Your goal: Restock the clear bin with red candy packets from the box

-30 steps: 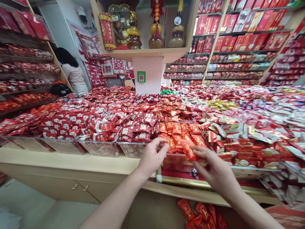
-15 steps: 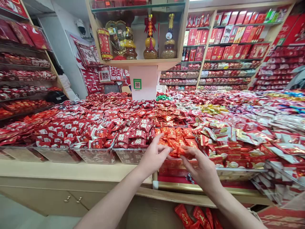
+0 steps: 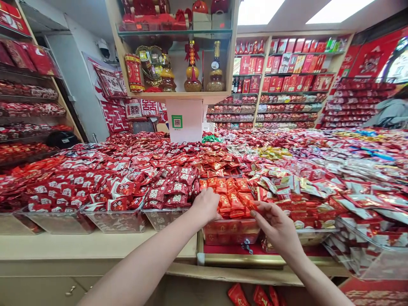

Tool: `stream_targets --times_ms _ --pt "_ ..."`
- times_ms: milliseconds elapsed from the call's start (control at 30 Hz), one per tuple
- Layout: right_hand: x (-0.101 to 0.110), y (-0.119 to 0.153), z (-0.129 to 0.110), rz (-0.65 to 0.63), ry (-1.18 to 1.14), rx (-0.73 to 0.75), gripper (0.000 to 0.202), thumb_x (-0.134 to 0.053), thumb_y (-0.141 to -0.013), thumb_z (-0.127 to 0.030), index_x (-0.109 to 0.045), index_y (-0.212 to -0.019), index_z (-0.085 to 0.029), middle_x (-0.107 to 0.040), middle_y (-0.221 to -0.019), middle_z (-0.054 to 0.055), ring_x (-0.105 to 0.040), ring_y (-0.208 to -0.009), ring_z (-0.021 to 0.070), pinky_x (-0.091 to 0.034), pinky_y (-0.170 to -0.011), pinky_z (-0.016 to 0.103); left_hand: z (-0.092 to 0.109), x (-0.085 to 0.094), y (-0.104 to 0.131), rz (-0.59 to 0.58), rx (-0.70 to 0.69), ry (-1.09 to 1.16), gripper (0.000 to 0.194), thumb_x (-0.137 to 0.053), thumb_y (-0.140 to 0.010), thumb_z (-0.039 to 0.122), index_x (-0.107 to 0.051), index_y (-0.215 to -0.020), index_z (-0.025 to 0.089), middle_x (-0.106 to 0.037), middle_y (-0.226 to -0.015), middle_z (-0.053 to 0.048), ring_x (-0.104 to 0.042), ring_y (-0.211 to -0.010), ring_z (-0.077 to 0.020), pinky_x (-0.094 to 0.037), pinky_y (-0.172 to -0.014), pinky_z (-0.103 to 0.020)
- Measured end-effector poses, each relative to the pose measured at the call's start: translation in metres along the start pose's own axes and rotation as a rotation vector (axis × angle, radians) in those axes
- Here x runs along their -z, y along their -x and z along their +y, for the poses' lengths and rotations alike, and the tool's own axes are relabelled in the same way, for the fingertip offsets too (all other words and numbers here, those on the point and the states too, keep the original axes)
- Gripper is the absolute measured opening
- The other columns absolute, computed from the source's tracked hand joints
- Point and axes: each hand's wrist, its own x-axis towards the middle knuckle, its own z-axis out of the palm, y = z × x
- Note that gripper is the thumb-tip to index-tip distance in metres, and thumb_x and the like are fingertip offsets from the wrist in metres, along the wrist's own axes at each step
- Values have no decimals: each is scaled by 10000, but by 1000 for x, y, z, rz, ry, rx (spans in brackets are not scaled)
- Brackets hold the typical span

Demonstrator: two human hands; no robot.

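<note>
Small orange-red candy packets (image 3: 236, 200) with gold print lie in rows in a clear plastic bin (image 3: 232, 231) in front of me. At the bin's left side is my left hand (image 3: 205, 204), its fingers curled down against the packets; its fingertips are hidden, and so is anything they hold. On the right side, my right hand (image 3: 276, 223) pinches the edge of a red candy packet (image 3: 251, 205) between thumb and fingers, at the end of the front row.
More clear bins (image 3: 114, 221) of wrapped sweets line the counter edge (image 3: 95, 244) to the left; others stand to the right. A display cabinet (image 3: 178, 97) with bottles rises behind. Below the counter, several red packets (image 3: 237, 295) lie in an open box. Someone's grey sleeve (image 3: 390, 112) shows far right.
My hands have moved apart: the left has curled down at the bin's left side, while the right is at the right end of the packets. The view has tilted up and shifted right.
</note>
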Motion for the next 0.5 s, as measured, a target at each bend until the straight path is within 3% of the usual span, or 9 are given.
stream_targets --times_ms 167,300,400,500 --pt "6 2 -7 -19 127 39 124 -531 -775 -302 -491 -772 -185 -611 -975 125 -594 -873 199 -479 -760 341 -1 -2 -4 8 40 51 338 -743 -479 253 -651 -784 138 -572 -903 -124 -519 -947 -309 -419 -802 -375" --pt "2 3 -16 -58 294 199 98 -498 -798 -267 -510 -743 -187 -615 -954 125 -599 -831 196 -497 -670 318 -7 -2 1 58 41 201 286 -715 -519 224 -647 -786 148 -596 -910 -104 -509 -974 -295 -393 -851 -377" --pt "-4 7 -20 -75 368 376 60 -475 -806 -189 -527 -779 -200 -600 -991 112 -583 -899 194 -506 -703 325 -5 0 16 120 12 365 314 -585 -702 278 -585 -995 167 -596 -1015 -94 -529 -967 -226 -396 -866 -351" --pt "-13 13 -23 -69 449 531 108 -475 -798 -123 -545 -798 -205 -581 -1015 103 -568 -921 178 -507 -732 309 5 -3 34 85 2 737 368 -386 -846 319 -418 -1181 170 -621 -978 -83 -593 -838 -146 -471 -716 -272"
